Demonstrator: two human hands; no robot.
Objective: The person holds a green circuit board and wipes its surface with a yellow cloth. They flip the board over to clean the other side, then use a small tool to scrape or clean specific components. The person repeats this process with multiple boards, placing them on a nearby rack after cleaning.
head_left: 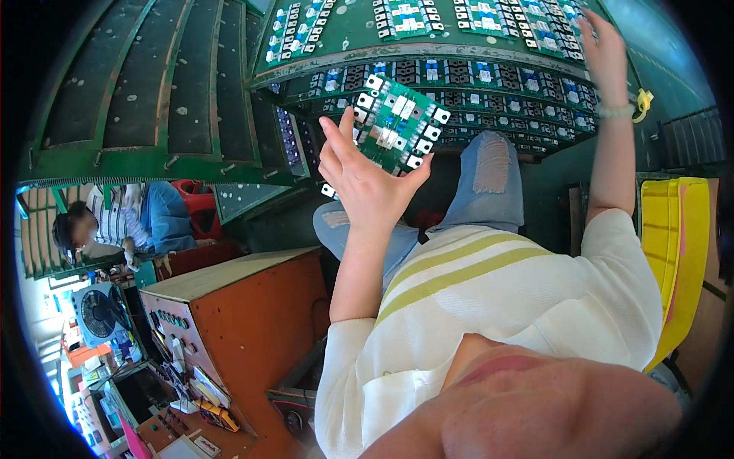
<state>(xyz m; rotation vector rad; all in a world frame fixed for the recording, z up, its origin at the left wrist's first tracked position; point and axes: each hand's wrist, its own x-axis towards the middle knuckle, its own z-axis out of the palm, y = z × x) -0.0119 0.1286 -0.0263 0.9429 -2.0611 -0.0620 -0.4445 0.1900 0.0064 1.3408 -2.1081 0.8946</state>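
Observation:
My left hand (363,176) is closed on a green circuit board (397,122), which is held up tilted in front of the shelves. White square tabs line two sides of the board, with white and blue parts between them. The thumb is at its lower right edge, the fingers at its left; the palm hides part of it. My right hand (604,50) reaches to the rack's top shelf, fingers apart and extended. Its fingertips are at the right edge of another circuit board (550,30); whether they touch it is unclear.
Similar boards lie in rows on the green rack (336,65) and its lower tiers. A second green rack (138,164) stands at left. An orange cabinet (252,329), a fan (99,310) and a seated person (126,218) are beyond. A yellow bin (677,245) stands at right.

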